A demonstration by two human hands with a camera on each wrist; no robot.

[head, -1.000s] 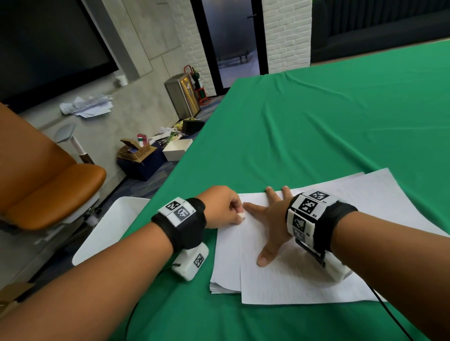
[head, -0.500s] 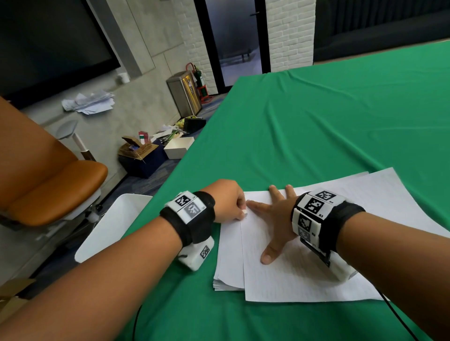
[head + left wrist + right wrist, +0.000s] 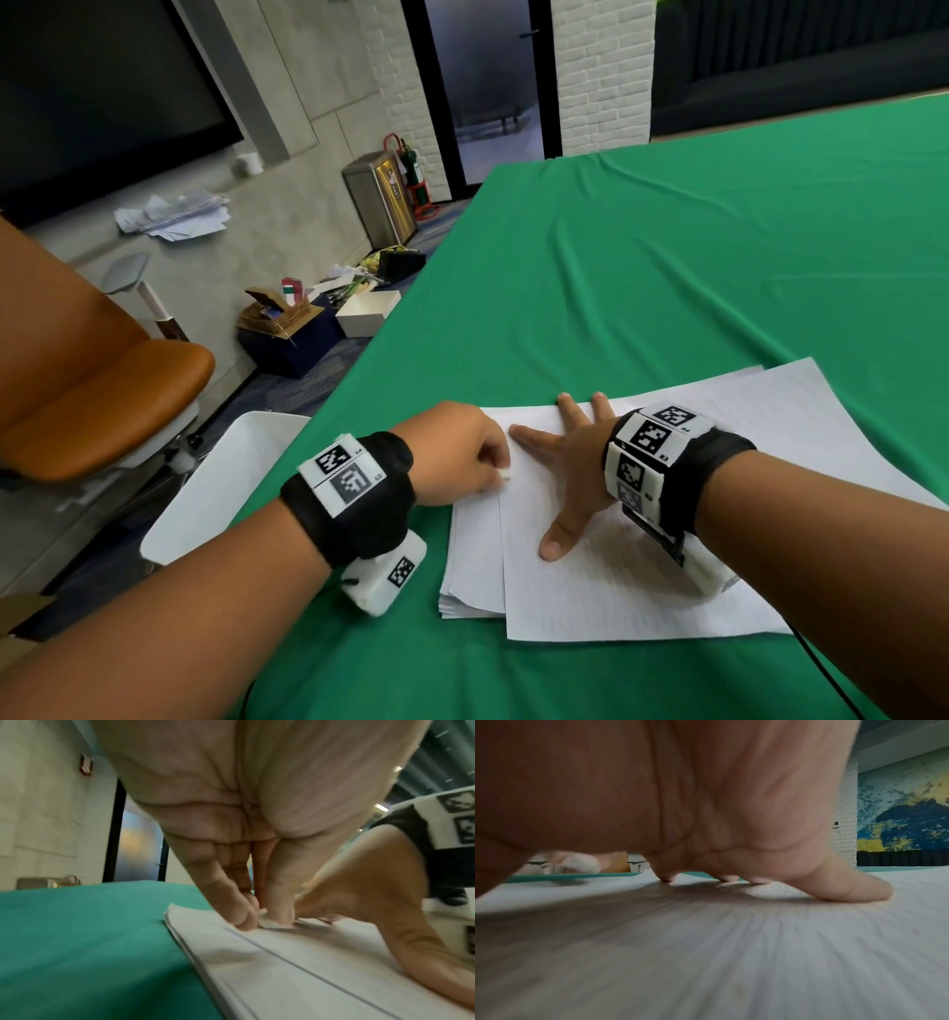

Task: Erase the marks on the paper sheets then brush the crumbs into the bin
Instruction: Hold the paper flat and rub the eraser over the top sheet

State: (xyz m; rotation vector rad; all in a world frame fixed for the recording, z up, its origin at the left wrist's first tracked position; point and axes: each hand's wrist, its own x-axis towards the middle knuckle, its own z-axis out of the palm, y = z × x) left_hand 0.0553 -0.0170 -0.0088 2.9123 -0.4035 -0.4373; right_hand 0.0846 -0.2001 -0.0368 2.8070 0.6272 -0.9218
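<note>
A stack of white lined paper sheets lies on the green cloth near the table's front edge. My left hand pinches a small white eraser and presses it on the top sheet's left edge; the left wrist view shows the eraser between thumb and fingers, flat on the paper. My right hand lies flat with spread fingers on the top sheet, just right of the eraser. In the right wrist view its fingertips press the paper.
A white bin stands on the floor just left of the table edge, beside my left forearm. An orange chair is further left. Boxes and clutter sit on the floor beyond. The green table stretches far ahead.
The left hand with the eraser has shifted slightly back and forth at the sheet's left edge. The right hand stays flat on the paper.
</note>
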